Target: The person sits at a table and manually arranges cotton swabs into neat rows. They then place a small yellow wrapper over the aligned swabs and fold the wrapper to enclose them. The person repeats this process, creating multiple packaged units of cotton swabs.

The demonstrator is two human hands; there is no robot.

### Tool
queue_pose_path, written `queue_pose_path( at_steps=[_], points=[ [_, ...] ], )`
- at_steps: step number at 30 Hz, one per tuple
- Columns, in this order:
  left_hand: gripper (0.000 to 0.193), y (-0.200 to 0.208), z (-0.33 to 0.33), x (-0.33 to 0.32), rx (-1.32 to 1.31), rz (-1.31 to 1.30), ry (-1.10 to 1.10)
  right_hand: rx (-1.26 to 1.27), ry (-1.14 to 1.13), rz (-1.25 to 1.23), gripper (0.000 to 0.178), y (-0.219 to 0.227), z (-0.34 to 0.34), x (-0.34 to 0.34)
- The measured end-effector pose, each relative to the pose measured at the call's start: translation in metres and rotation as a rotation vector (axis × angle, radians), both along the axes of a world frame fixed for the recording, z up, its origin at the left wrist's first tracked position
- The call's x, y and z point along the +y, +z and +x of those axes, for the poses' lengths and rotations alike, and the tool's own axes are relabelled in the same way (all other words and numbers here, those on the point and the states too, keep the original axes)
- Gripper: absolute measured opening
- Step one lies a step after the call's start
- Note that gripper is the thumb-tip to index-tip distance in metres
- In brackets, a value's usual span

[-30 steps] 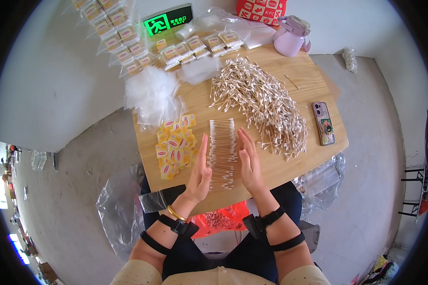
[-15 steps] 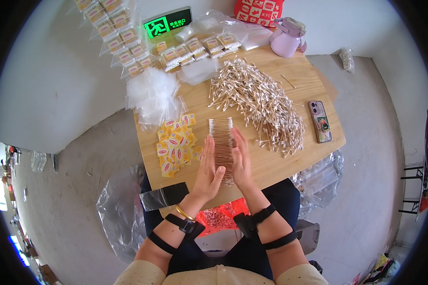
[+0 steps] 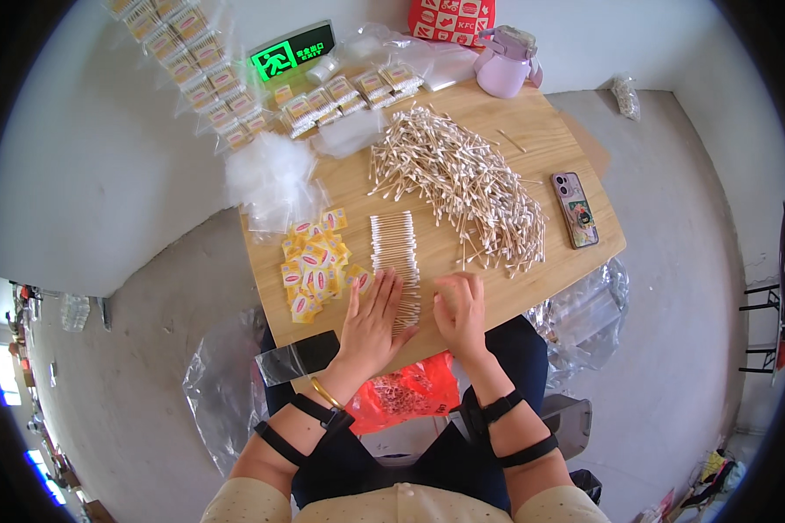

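A neat row of cotton swabs (image 3: 393, 237) lies on the table, the swabs side by side and running toward me. My left hand (image 3: 372, 315) rests flat over the near part of the row, fingers stretched out, hiding some of the swabs. Just right of the row, apart from it, my right hand (image 3: 460, 312) has its fingers curled in. Nothing sticks out of it. A large loose heap of cotton swabs (image 3: 458, 183) spreads beyond it to the far right. Left of the row lie many yellow-and-white paper cards (image 3: 316, 266).
Clear plastic bags (image 3: 275, 179) lie at the table's left. Packed swab bundles (image 3: 344, 94) line the back near a lit green sign (image 3: 292, 54). A lilac jug (image 3: 504, 65) stands at the back, a phone (image 3: 576, 209) at right. A red bag (image 3: 406, 397) lies below the front edge.
My right hand has left the row's right side, drawn back and curled its fingers. My left hand has turned from the row's side to lie flat over it. The view has shifted slightly.
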State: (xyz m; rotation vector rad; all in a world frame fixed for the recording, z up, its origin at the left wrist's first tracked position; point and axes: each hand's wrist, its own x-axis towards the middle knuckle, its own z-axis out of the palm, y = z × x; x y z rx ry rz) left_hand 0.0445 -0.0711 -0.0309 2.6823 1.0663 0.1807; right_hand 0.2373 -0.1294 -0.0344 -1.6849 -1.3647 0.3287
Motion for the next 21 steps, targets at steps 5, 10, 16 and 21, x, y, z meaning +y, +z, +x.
queue_pose_path(
  at_steps=[5, 10, 16, 21],
  points=[
    [0.083, 0.001, 0.011, 0.009, 0.006, 0.066, 0.026, -0.021, 0.168, -0.09, 0.023, 0.0, -0.003, -0.015],
    [0.074, 0.014, 0.003, 0.002, -0.149, 0.091, 0.108, 0.573, 0.034, -0.249, 0.015, -0.029, -0.02, -0.021],
    [0.084, 0.031, -0.026, -0.016, -0.153, -0.145, 0.155, 0.209, 0.17, 0.011, 0.02, -0.115, 0.025, 0.025],
    [0.086, 0.082, -0.076, -0.048, -0.058, -0.37, 0.205, 0.015, 0.216, -0.034, 0.028, -0.086, 0.039, 0.056]
  ],
)
